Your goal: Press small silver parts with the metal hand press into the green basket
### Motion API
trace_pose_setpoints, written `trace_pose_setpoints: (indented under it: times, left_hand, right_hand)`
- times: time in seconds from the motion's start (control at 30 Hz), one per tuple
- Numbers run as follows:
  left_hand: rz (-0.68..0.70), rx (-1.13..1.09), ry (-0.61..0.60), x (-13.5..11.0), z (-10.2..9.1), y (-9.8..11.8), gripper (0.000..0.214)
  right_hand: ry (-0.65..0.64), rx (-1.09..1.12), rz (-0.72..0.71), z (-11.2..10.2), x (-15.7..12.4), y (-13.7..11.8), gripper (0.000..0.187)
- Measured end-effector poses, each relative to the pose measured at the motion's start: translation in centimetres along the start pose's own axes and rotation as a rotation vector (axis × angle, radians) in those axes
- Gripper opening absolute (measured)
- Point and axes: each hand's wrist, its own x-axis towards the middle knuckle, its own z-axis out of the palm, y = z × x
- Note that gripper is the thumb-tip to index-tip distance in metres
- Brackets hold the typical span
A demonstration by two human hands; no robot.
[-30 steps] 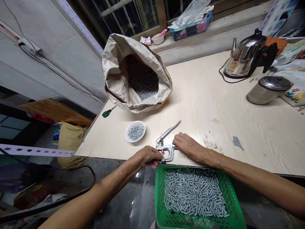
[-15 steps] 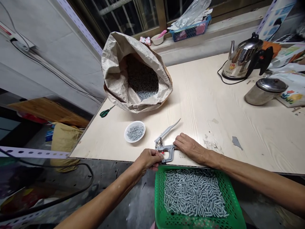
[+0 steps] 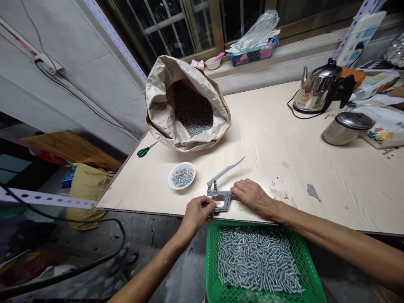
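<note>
A pair of grey snap-fastener pliers (image 3: 224,201) lies near the table's front edge, its upper lever raised over a spring and a bit of red at the jaw. My right hand (image 3: 252,197) is closed round its lower handle. At the jaw, my left hand (image 3: 200,210) pinches with thumb and fingers; whatever is between the fingertips is too small to make out. Just below the table edge, a green basket (image 3: 211,261) holds many metal screws (image 3: 259,259). A white bowl (image 3: 182,188) with small metal parts stands behind my left hand.
A large paper-like sack (image 3: 158,97) of metal pieces stands open at the back. Green-handled scissors (image 3: 143,152) lie left of the bowl. A steel kettle (image 3: 315,90) and a lidded metal cup (image 3: 339,134) stand at the right. A blue basket (image 3: 252,54) sits on the sill.
The view has shifted slightly. My left hand stays at the jaw with its fingers a little repositioned; my right hand keeps its hold, and the lever remains raised.
</note>
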Motion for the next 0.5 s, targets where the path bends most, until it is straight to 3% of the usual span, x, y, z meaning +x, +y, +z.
trace_pose_setpoints:
  times: [0.13, 0.37, 0.5]
  left_hand:
    - [0.073, 0.136, 0.024, 0.06, 0.18, -0.56, 0.018]
    - [-0.072, 0.108, -0.097, 0.51, -0.51, 0.15, 0.018]
    - [-0.123, 0.055, -0.107, 0.74, -0.39, 0.4, 0.019]
  right_hand:
    - [-0.001, 0.023, -0.035, -0.12, -0.15, -0.25, 0.022]
    - [-0.06, 0.056, -0.015, -0.57, 0.16, -0.6, 0.019]
    - [-0.117, 0.122, 0.072, -0.96, 0.37, -0.62, 0.018]
